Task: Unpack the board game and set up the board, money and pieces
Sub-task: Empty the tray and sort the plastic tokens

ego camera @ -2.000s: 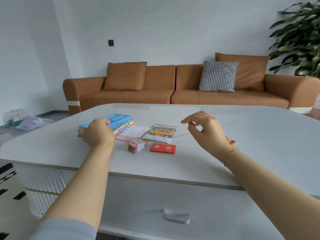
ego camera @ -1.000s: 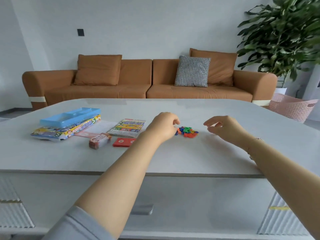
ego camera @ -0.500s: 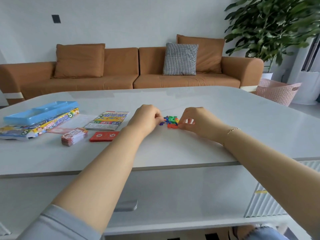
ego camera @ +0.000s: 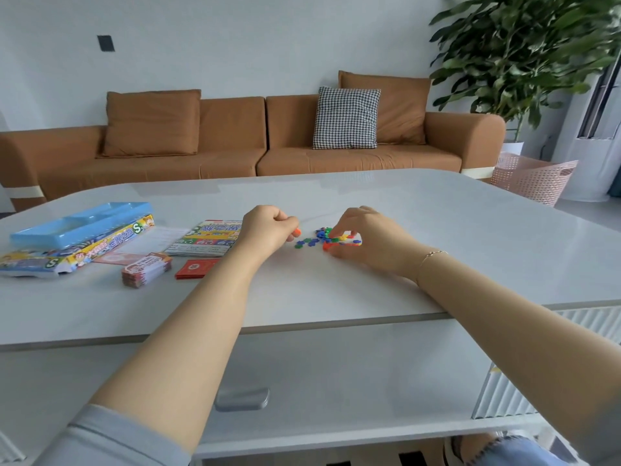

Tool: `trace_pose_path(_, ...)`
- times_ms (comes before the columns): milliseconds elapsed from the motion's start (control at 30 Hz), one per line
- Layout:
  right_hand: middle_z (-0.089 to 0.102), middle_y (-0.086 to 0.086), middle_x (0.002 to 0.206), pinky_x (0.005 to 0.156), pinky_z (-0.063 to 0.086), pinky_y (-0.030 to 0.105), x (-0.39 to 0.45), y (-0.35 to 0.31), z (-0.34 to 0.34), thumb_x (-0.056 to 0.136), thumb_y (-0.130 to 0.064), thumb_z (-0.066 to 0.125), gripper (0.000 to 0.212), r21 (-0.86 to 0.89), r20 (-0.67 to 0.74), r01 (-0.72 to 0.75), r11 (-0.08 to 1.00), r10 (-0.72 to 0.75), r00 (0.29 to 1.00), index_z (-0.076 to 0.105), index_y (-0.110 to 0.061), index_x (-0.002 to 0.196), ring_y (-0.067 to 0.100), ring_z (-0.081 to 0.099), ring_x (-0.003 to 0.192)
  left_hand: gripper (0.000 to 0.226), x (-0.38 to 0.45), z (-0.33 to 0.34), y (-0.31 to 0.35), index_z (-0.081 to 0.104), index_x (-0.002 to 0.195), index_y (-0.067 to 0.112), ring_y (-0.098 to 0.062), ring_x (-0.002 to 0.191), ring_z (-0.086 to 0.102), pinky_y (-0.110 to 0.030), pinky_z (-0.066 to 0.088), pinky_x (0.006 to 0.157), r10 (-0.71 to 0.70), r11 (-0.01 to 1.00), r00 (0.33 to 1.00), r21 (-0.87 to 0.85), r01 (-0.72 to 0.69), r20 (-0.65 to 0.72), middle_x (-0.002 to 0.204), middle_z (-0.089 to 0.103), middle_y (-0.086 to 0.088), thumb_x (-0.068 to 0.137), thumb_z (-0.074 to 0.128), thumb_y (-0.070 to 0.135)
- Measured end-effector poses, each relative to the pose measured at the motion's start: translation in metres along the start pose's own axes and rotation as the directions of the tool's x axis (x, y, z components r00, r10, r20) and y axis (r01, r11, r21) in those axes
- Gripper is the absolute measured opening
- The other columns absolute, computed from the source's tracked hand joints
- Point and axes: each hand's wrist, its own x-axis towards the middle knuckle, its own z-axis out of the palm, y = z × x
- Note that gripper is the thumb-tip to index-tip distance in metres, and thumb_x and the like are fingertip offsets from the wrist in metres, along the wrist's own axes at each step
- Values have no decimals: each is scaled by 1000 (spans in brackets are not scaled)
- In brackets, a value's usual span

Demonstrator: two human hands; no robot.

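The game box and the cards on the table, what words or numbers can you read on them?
"S" in a green circle, twice, on the side of the game box; its other print is too blurred.
"100", perhaps, on the play money stack.
Folded game board: colourful print, too blurred to read.
Red cards: round mark, unreadable.

Pieces (ego camera: 319, 237) lie right of the folded board (ego camera: 205, 238), on the table (ego camera: 437, 247).

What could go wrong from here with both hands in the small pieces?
1. The colored pieces lie loose on the smooth table; a sweep of the right hand could scatter them.
2. The left hand pinches an orange piece at its fingertips; it may slip.
3. The left forearm passes near the red cards and could nudge them.
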Motion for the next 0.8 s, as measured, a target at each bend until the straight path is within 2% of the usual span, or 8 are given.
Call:
trace_pose_path(100, 60, -8, 102, 80, 45, 34, 2, -5, 3, 89, -39, 60, 19, -75, 7, 35, 997, -35, 999, 70, -25, 97, 12, 46, 99, 21, -2, -2, 6, 66, 79, -5, -3, 51, 57, -24, 50, 65, -45, 996, 999, -82, 44, -12, 60, 67, 6, 80, 55, 13)
trace_pose_path(200, 62, -3, 99, 76, 46, 39, 2, -7, 3, 94, -28, 54, 19, -162, 5, 96, 982, -96, 995, 71, -19, 97, 18, 47, 98, 12, -5, -2, 13, 59, 69, 4, -13, 53, 49, -20, 40, 56, -112, 984, 993, -138, 116, 31, 42, 59, 11, 77, 57, 13)
trace_pose_path(267, 64, 0, 95, 76, 46, 38, 0, -7, 1, 95, -24, 52, 20, -141, -50, 109, 984, -117, 992, 71, -16, 95, 18, 49, 94, 14, -5, -2, 13, 52, 62, 9, -18, 58, 45, -23, 39, 59, -118, 975, 992, -182, 125, 49, 54, 67, 6, 74, 58, 13)
trace_pose_path(333, 67, 1, 93, 77, 48, 36, -1, -5, -5, 95, -22, 51, 20, -34, -134, 31, 999, -35, 990, 69, -13, 97, 16, 53, 88, 13, -6, -2, 13, 50, 64, 11, -18, 61, 47, -25, 41, 61, -100, 974, 993, -198, 112, 66, 69, 72, -3, 73, 59, 11)
trace_pose_path(467, 72, 1, 78, 74, 56, 36, -2, 2, -24, 94, -16, 52, 16, 193, -156, -137, 972, 168, 973, 66, -9, 94, 15, 65, 70, 13, -9, -4, 11, 59, 85, 14, -14, 63, 54, -23, 46, 63, -42, 971, 990, -230, 73, 135, 81, 71, -7, 77, 68, 8)
trace_pose_path(600, 69, 6, 77, 67, 51, 33, -2, 15, -46, 86, -20, 63, 13, 53, -123, -226, 973, 231, 965, 70, -9, 86, 15, 57, 65, 23, -14, -3, 13, 63, 109, 9, -12, 68, 64, -19, 54, 69, 88, 957, 956, -289, -3, 281, 88, 70, -7, 86, 67, 8)
trace_pose_path(700, 67, 5, 80, 60, 46, 26, -3, 25, -54, 80, -19, 71, 12, -1, -79, -284, 959, 283, 956, 72, -8, 84, 18, 57, 73, 19, -19, 1, 16, 65, 103, -2, -12, 66, 69, -18, 57, 69, 142, 937, 943, -348, -29, 302, 85, 67, -11, 84, 66, -1)
trace_pose_path(800, 69, 5, 79, 59, 47, 24, -4, 30, -58, 75, -16, 73, 8, -67, 33, -311, 948, 314, 949, 75, -10, 80, 18, 59, 72, 13, -21, 7, 24, 70, 94, 2, -13, 75, 68, -16, 54, 71, 205, 952, 927, -284, -114, 314, 88, 71, -8, 81, 71, 3)
